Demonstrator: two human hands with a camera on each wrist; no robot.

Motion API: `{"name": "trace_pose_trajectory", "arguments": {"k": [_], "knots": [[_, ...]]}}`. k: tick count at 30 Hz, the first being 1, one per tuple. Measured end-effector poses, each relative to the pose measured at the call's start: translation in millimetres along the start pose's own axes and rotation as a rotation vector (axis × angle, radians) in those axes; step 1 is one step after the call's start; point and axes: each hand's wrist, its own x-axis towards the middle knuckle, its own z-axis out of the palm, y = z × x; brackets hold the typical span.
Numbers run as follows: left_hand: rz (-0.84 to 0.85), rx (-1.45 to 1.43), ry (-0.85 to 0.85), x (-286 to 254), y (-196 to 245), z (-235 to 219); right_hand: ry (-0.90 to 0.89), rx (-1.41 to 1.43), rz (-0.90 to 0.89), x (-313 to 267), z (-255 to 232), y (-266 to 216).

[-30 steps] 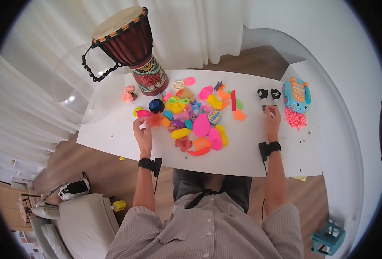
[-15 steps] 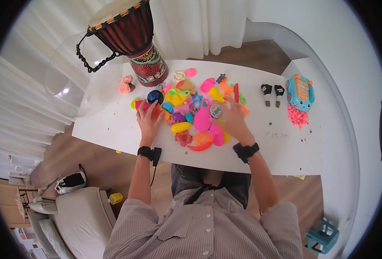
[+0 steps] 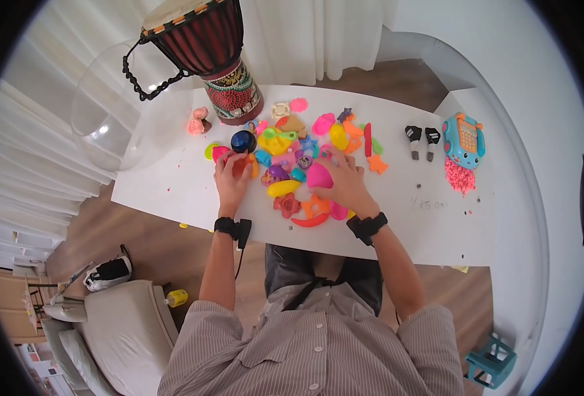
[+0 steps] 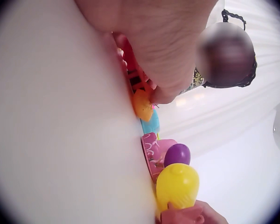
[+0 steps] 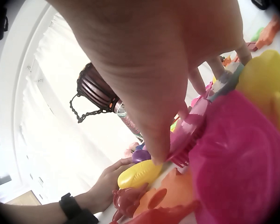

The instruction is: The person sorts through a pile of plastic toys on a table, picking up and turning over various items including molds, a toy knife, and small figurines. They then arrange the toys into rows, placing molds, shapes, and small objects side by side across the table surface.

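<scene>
Over the left side of a pile of plastic toys, my left hand [image 3: 231,185] curls its thumb and fingers around a translucent red-orange piece [image 3: 240,169], which they partly hide. Beside its thumb lies a small orange piece [image 4: 143,106]. My right hand [image 3: 350,183] grips a pink toy hairbrush [image 5: 189,135], bristles downward, its handle covered by the fingers. Close to that hand are a larger pink toy [image 5: 238,158], a yellow toy [image 3: 283,189] and an orange piece [image 3: 315,206]. A dark blue ball [image 3: 243,141] sits just beyond the left fingertips.
A tall djembe drum [image 3: 234,92] stands at the table's back left, beside pink flowers [image 3: 199,121]. On the right lie two black-and-grey items [image 3: 422,140], a blue toy phone [image 3: 464,140] and pink beads [image 3: 460,177]. The white table [image 3: 397,231] has its front edge near the person's lap.
My right hand has come left from the black-and-grey items to the pile and taken hold of the pink hairbrush. My left hand has moved slightly inward, its spread fingers now curling around the red-orange piece.
</scene>
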Motion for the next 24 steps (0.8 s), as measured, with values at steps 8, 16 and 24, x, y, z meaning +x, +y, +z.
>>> {"name": "trace_pose_trajectory", "arguments": {"k": [8, 16, 24], "knots": [[0.001, -0.149, 0.035, 2, -4, -1, 0.041, 0.035, 0.02, 8, 7, -12], [-0.133, -0.435, 0.019, 0, 8, -9, 0.005, -0.077, -0.068, 47, 25, -67], [-0.404, -0.66, 0.093, 2, 20, -18, 0.057, 0.031, -0.108, 56, 40, -70]]}}
